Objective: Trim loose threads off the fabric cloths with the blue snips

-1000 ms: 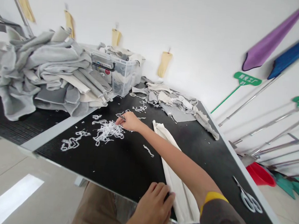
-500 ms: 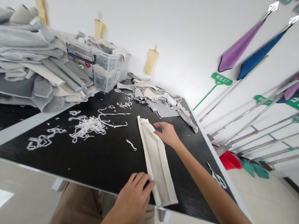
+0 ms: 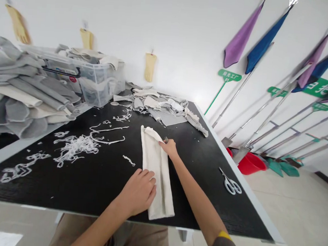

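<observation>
Lying flat, left hand (image 3: 139, 190) pins cream cloth (image 3: 153, 158).

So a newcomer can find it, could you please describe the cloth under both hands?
On the black table, look near the front edge. The long cream cloth strip touched by the left hand and right hand lies flat, unlike the grey piles behind.

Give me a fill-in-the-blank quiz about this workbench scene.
The left hand presses the ____ end of the cream cloth.
The right hand touches its ____ end.
The scissors lie to the cloth's ____.
The basin on the floor is ____.
Missing: near; far; right; red.
</observation>
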Demonstrator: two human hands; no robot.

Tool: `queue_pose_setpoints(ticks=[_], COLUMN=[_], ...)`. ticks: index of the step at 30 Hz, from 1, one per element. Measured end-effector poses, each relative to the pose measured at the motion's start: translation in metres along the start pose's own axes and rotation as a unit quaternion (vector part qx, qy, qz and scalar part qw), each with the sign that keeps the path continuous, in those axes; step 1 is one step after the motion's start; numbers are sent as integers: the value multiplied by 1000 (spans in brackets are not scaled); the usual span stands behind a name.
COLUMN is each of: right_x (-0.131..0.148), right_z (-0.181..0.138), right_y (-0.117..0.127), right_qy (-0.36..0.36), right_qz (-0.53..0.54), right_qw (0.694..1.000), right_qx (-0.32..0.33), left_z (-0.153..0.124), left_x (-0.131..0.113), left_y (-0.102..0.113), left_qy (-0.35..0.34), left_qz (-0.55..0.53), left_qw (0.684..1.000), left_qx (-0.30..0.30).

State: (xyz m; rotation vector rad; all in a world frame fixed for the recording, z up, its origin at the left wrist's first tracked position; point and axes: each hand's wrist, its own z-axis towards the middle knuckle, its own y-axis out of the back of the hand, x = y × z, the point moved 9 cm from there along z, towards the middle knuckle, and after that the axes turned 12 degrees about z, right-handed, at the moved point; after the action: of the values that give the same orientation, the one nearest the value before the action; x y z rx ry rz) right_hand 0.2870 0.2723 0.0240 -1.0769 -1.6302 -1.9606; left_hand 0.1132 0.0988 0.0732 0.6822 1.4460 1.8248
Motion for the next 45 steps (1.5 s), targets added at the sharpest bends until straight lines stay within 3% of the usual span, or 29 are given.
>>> queue_pose_setpoints(ticks=[7, 13, 16, 19, 22, 31, 37, 42, 45], right_x=[-40, -16, 4, 13, 11, -14, -33, -35, -31], right_z=[13, -5, -18, -25, -25, -16, -13, -14, -16], right_y=[30, 35, 20, 8, 8, 32, 47, 53, 50], right_qy=[-51, -5, 57, 96, 88, 44, -1, -14, -1], right_qz=[-2, -70, -115, -159, -168, -146, -121, -123, -126], right_qw=[999, 996, 991, 983, 982, 987, 988, 987, 988], right_qx=[-18, -64, -36, -6, -14, -55, -96, -98, -87], left_z=[-1, -11, -18, -28, -40, -64, -75, -62, -39], left_x=[25, 25, 30, 36, 38, 30, 51, 60, 82], left_y=[-18, -32, -33, -31, -29, -20, -20, -8, 8], left_qy=[67, 103, 127, 145, 151, 123, 135, 71, 95], left_qz=[-15, -81, -95, -81, -61, -63, -100, -50, 1], left_qw=[998, 991, 985, 981, 978, 979, 975, 991, 988], left_qx=[-4, -41, -73, -103, -130, -152, -145, -105, -119])
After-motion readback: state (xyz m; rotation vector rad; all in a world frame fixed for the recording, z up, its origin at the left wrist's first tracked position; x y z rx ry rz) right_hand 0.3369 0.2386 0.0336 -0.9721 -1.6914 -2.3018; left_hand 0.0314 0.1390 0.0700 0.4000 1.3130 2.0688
